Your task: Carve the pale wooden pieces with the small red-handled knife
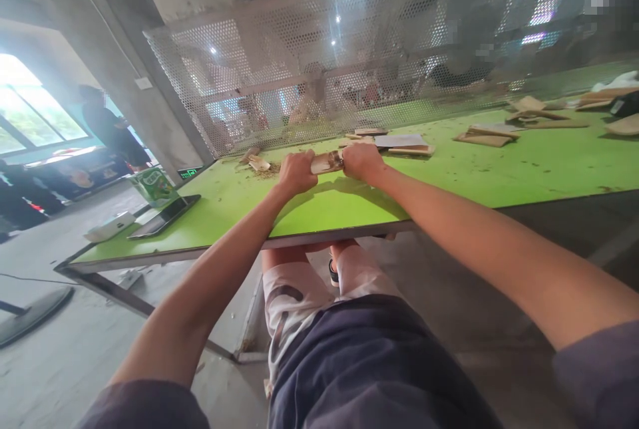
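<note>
Out over the green table (329, 213), both my hands grip a short piece of wood or bamboo (322, 163), pale at one end and dark brown toward the other. My left hand (298, 171) is closed round its left end. Fingers bent, my right hand (363, 161) closes on the brown right end; whether it also holds a tool is hidden. Shavings (267, 171) and a curled pale chip (258, 163) lie just left of my left hand. Behind my right hand is a white sheet (405, 141) among flat wooden pieces (412, 150).
A perforated metal screen (299, 70) stands along the table's back edge. At the left lie a tablet-like dark device (167, 216), a green-printed container (154, 186) and a white box (110, 226). More wooden pieces (486, 136) are at the right. A person (107, 123) stands far left.
</note>
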`<state>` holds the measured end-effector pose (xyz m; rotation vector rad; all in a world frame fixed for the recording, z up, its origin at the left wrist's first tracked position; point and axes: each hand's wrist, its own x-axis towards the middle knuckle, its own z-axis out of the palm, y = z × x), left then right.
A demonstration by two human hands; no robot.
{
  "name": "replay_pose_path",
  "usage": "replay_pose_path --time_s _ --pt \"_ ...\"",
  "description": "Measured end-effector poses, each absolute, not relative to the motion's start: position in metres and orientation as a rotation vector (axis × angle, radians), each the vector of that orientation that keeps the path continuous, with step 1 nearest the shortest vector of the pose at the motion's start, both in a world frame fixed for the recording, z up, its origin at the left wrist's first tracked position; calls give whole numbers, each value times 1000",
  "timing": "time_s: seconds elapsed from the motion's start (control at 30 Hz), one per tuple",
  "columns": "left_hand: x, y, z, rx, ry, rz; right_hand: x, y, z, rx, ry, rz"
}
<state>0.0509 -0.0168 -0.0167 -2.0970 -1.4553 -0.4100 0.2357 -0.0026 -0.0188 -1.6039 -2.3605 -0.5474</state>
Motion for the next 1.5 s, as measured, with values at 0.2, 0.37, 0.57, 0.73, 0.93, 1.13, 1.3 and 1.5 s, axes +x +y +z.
replay_pose_path --time_s 0.2,0.37,0.57,0.73,0.93,1.13,1.3,1.5 --pt "45 -15 -13 -2127 -1463 -459 231 -6 -20 -1555 -2245 -615" --pt "41 -20 -8 -2018 -1337 -364 228 1 -23 -1511 -2437 -461" --pt "46 -27 -6 -1998 -1221 -331 234 9 -24 -1426 -2590 -322" --pt "49 -26 -6 -1950 -1214 -341 236 14 -23 -1422 -2616 -254" --pt "51 -28 -4 -1989 -1215 -370 237 10 -23 -1418 -2632 -222" --pt "52 -30 0 -1996 -1309 -372 237 4 -22 -1406 -2624 -279" --pt "51 -29 -2 -1969 -1354 -282 238 5 -22 -1399 -2615 -282" --pt "52 -28 -3 -1957 -1311 -282 238 4 -24 -1413 -2562 -272"
